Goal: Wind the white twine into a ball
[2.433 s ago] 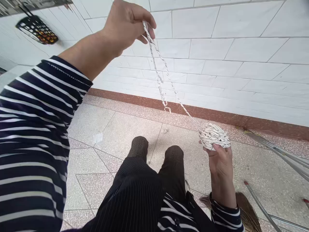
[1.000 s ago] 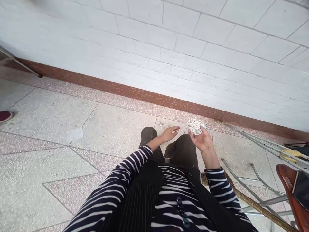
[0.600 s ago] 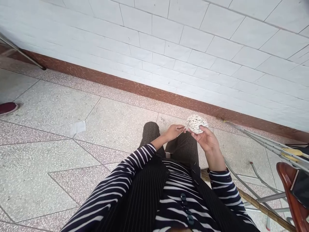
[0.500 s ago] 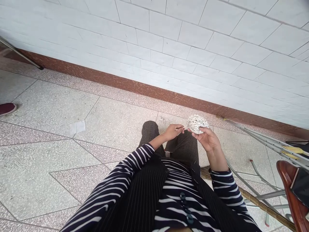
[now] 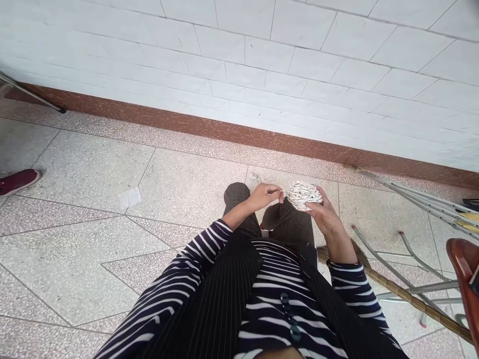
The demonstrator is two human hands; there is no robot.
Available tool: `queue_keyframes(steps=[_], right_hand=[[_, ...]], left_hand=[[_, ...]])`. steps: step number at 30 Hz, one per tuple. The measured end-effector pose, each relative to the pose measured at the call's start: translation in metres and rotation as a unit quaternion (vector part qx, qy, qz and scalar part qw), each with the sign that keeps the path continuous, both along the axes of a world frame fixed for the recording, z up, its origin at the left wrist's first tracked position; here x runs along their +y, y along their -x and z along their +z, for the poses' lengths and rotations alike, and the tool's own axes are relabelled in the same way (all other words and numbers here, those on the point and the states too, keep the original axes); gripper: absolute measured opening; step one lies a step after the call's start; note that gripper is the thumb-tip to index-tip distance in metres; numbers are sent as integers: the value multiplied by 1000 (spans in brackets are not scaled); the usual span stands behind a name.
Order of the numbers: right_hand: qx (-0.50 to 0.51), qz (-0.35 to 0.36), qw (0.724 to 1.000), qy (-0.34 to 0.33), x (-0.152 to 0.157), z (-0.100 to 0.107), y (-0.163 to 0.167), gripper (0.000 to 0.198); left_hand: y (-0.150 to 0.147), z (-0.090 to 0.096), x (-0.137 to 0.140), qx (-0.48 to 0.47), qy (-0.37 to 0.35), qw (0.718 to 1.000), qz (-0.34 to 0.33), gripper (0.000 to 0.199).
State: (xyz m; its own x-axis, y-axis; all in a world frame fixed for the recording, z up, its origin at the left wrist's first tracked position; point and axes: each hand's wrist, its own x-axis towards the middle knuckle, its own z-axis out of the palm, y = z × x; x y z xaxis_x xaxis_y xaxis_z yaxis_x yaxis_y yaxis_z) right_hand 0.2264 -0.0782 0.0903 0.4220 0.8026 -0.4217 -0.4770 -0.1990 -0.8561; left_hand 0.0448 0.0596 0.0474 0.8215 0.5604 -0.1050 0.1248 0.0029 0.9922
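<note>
A ball of white cord (image 5: 302, 195) is held above my knees by my right hand (image 5: 325, 213), its thumb on the near side and fingers around the right side. My left hand (image 5: 266, 196) is just left of the ball, thumb and forefinger pinched on a short white strand that leads toward it. Beyond my knees a loose tangle of cord (image 5: 256, 178) lies on the floor.
A tiled wall with a brown skirting (image 5: 224, 125) runs across the front. Right are metal crutches (image 5: 419, 194), a metal-legged chair (image 5: 462, 271) and a long-handled broom (image 5: 404, 296). Left lie a paper (image 5: 130, 198) and a person's red shoe (image 5: 18, 182).
The cord ball has turned in my right hand, showing its strands from another side. My left hand has shifted slightly up and left. The whole view has tilted a little.
</note>
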Motion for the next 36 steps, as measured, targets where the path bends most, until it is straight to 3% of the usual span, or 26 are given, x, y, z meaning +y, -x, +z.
queue_keyframes(steps=[2, 5, 11, 14, 16, 18, 21, 25, 28, 36], right_hand=[[22, -24, 999, -18, -4, 5, 4, 62], [34, -48, 997, -48, -7, 18, 10, 59], [5, -72, 995, -66, -7, 55, 7, 73], [-5, -75, 993, -91, -9, 69, 2, 79], [-25, -61, 993, -103, -7, 71, 3, 76], [-53, -32, 993, -98, -2, 67, 7, 70], [-72, 16, 994, -86, 10, 54, 16, 65], [-61, 36, 994, -80, 15, 40, 18, 57], [-59, 53, 994, -73, 10, 36, 16, 56], [-78, 20, 991, -111, 9, 46, 22, 52]], left_hand=[[2, -6, -2, 5, 13, 1000, -27, 30], [2, -21, -4, 60, -26, 996, -53, 32], [0, -50, 13, 109, -125, 986, -24, 29], [-2, -46, 28, 140, -197, 969, 44, 30], [-5, -33, 30, 108, -214, 966, 99, 38], [-12, -17, 23, 32, -174, 979, 105, 45], [-26, 3, 3, -94, -37, 994, 39, 45], [-34, 7, -17, -160, 99, 982, 15, 38], [-27, 3, -19, -132, 84, 987, 34, 23], [-12, -7, -16, -58, -31, 997, 36, 27]])
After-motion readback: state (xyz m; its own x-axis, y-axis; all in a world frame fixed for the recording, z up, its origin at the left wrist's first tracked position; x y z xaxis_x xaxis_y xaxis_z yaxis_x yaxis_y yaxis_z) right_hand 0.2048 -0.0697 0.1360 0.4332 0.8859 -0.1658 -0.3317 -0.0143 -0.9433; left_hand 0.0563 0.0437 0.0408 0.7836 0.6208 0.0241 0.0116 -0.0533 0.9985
